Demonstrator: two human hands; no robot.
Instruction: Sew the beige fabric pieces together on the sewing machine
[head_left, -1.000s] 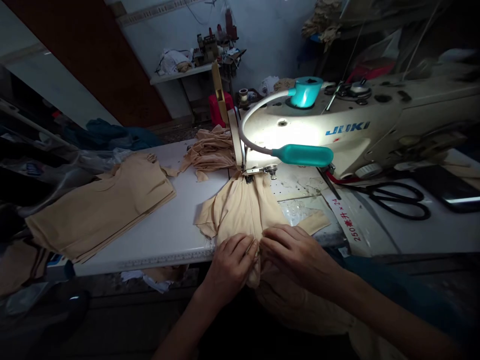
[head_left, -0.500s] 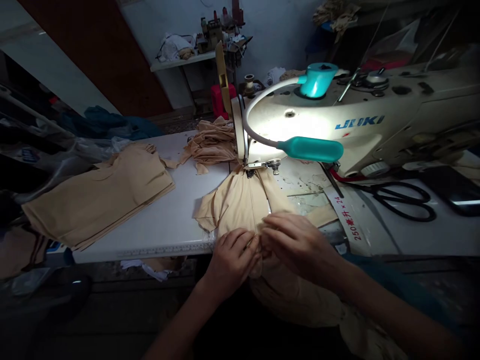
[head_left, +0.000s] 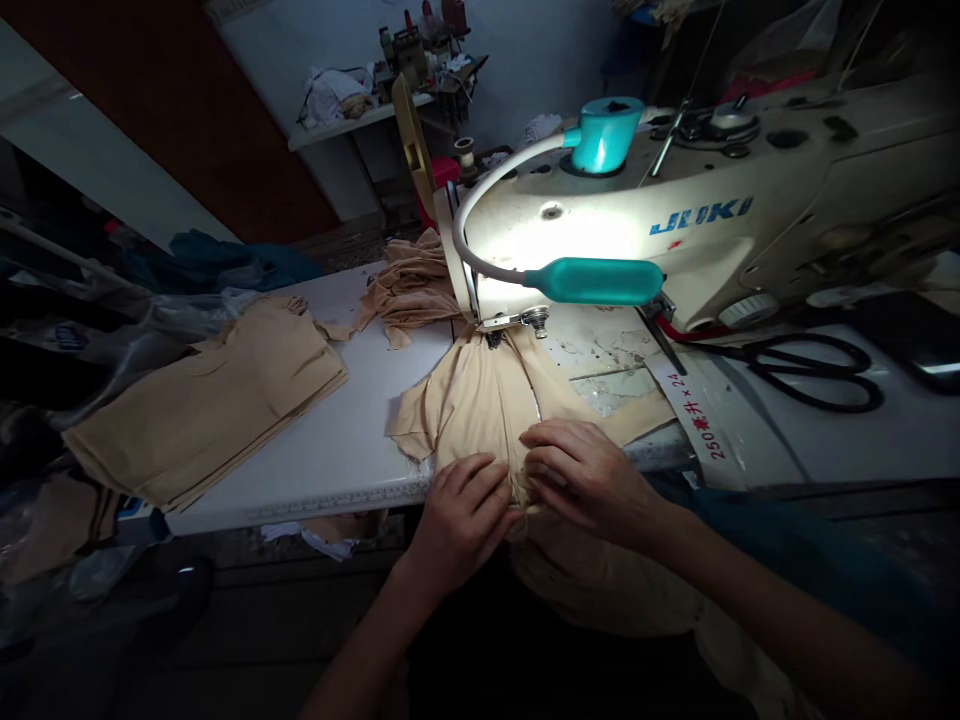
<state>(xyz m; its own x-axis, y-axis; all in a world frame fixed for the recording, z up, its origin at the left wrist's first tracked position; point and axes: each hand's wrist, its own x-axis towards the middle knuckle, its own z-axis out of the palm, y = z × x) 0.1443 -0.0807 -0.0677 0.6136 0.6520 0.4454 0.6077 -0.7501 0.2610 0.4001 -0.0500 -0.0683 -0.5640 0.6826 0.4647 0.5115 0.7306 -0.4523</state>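
Note:
A tan fabric piece (head_left: 480, 395) lies under the presser foot (head_left: 493, 338) of a cream JUKI sewing machine (head_left: 675, 225) and hangs over the table's front edge into my lap. My left hand (head_left: 461, 515) pinches the fabric at the table edge, just left of its centre seam. My right hand (head_left: 585, 470) presses down on the same fabric right beside it, fingers touching the seam. A teal lamp (head_left: 596, 282) on a white gooseneck lights the needle area.
A stack of tan fabric pieces (head_left: 206, 400) lies at the left of the white table (head_left: 352, 450). A crumpled tan heap (head_left: 409, 290) sits behind the machine head. Black scissors (head_left: 814, 365) and a printed paper strip (head_left: 694, 415) lie to the right. Dark clutter fills the far left.
Both hands have stayed together on the fabric at the table edge, fingers shifting slightly along the seam. The camera view has drifted, moving the machine a little left and up.

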